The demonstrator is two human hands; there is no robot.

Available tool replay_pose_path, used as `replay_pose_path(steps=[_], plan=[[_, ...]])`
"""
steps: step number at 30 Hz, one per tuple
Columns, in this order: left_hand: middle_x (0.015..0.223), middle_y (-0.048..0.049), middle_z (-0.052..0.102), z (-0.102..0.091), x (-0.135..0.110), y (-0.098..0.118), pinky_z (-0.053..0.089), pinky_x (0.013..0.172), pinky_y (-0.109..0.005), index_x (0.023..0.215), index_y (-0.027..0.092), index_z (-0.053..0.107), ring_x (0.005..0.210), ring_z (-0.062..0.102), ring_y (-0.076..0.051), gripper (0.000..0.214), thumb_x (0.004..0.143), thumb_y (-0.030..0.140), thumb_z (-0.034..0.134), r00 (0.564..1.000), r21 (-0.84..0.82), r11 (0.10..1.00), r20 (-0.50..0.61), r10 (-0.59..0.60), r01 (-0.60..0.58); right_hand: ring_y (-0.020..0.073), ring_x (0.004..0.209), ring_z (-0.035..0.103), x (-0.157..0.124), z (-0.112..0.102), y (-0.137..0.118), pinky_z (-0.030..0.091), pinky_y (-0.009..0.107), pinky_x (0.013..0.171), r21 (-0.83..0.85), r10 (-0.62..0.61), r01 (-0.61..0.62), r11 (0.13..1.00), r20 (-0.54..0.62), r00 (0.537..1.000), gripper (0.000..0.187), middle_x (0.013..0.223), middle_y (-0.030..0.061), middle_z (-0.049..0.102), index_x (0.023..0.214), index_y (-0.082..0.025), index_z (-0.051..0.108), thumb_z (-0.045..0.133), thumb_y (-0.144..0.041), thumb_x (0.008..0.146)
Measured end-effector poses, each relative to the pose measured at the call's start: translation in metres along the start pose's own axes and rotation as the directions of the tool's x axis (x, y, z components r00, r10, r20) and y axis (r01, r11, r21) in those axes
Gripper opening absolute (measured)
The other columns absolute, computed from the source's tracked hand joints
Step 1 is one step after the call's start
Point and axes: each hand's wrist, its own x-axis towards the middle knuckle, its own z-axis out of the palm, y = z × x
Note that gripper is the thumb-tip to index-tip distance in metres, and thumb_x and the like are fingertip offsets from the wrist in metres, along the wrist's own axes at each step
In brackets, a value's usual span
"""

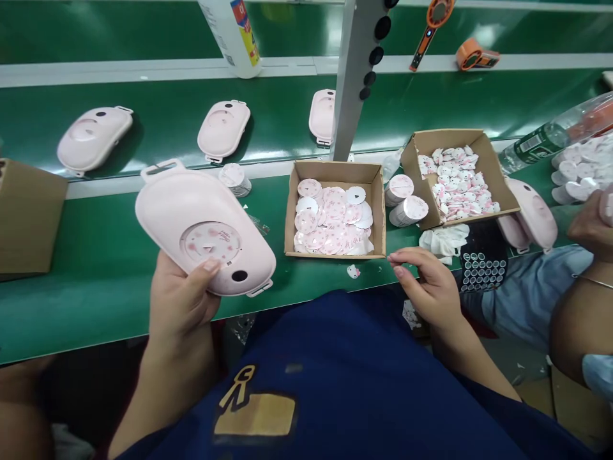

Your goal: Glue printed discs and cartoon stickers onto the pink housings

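My left hand grips a pale pink plastic case with rounded corners, raised above the bench and tilted. A round flowered disc sits in its circular recess, and my thumb rests at the disc's edge. Close to the near edge of the bench, my right hand is loosely curled, its thumb and index fingertips slightly apart with nothing visible between them. To its left lies a small white cat-face piece. Just beyond is a cardboard box of loose round printed discs.
Another box holds many cat-face pieces. Stacks of discs stand between the boxes. Similar pink cases lie along the back. A grey post rises mid-bench. At right are a bottle and a co-worker's hand.
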Motion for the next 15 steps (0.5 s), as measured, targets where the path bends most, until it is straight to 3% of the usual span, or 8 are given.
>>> replay_pose_path(steps=[3,5,8,11,15], plan=[[0.096,-0.0078,0.074,-0.008,-0.001,0.000,0.059,0.079,-0.025,0.081,0.012,0.069,0.086,0.068,-0.016,0.030,0.057,0.016,0.087,0.999,-0.007,1.000,-0.035,0.000,0.000,0.0185,0.091,0.066,0.003,0.003,-0.004,0.053,0.035,0.083,-0.177,-0.151,0.166,0.970,0.094,0.984,0.018,0.096,0.0047,0.071,0.104,-0.023,0.066,0.057,-0.014,0.092],[0.094,-0.0082,0.075,-0.013,-0.001,0.000,0.059,0.078,-0.025,0.082,0.012,0.069,0.086,0.068,-0.017,0.032,0.056,0.016,0.087,0.998,-0.012,1.000,-0.057,-0.012,0.011,0.0186,0.086,0.067,0.000,0.009,-0.005,0.052,0.033,0.078,-0.307,-0.169,0.219,0.926,0.182,0.969,0.016,0.092,0.0058,0.072,0.101,-0.021,0.068,0.055,-0.017,0.093],[0.092,-0.0076,0.075,-0.017,-0.002,-0.002,0.059,0.079,-0.025,0.085,0.012,0.070,0.086,0.068,-0.017,0.036,0.055,0.018,0.088,0.996,-0.022,0.999,-0.081,-0.037,0.035,0.0185,0.080,0.067,-0.010,0.027,-0.002,0.048,0.029,0.071,-0.588,0.022,0.191,0.786,0.335,0.942,0.020,0.090,0.0067,0.073,0.104,-0.020,0.071,0.053,-0.026,0.096],[0.092,-0.0068,0.075,-0.018,-0.004,-0.005,0.059,0.077,-0.025,0.093,0.013,0.070,0.085,0.068,-0.017,0.045,0.053,0.019,0.090,0.993,-0.034,0.997,-0.097,-0.069,0.066,0.0188,0.077,0.068,-0.016,0.051,0.003,0.042,0.026,0.062,-0.743,0.223,0.124,0.658,0.349,0.910,0.031,0.094,0.0095,0.073,0.118,-0.017,0.068,0.054,-0.034,0.097],[0.097,-0.0065,0.076,-0.017,-0.006,-0.009,0.059,0.075,-0.025,0.100,0.015,0.069,0.086,0.069,-0.017,0.053,0.051,0.016,0.090,0.987,-0.053,0.992,-0.104,-0.124,0.118,0.0193,0.077,0.068,-0.015,0.070,0.005,0.040,0.026,0.060,-0.759,0.288,0.053,0.649,0.308,0.907,0.032,0.096,0.0099,0.073,0.118,-0.018,0.070,0.053,-0.033,0.096]])
